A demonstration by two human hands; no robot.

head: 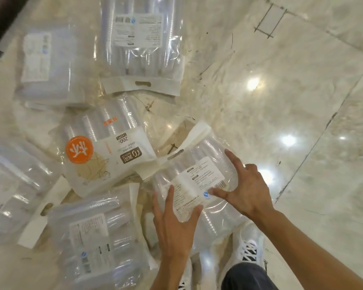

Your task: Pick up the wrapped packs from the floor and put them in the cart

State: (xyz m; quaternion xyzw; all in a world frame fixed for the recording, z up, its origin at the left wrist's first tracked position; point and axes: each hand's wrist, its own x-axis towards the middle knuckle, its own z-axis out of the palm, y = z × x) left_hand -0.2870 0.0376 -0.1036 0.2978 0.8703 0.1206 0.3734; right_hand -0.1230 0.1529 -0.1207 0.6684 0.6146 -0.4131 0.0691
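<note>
Two hands, left hand [174,225] and right hand [247,191], fingers spread wide, bracket the nearest pack [197,181] (long axis slanting up-left), touching its near and right edges, not yet gripping.

Bright overhead glare spots on the glossy floor [281,91], blurred packs [44,63] at warped edges.

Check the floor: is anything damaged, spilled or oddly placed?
No damage or spill shows. The wrapped packs lie scattered at odd angles, some overlapping: the orange-circle pack rests partly over its neighbours. Both hands, left and right, reach the nearest pack.
</note>
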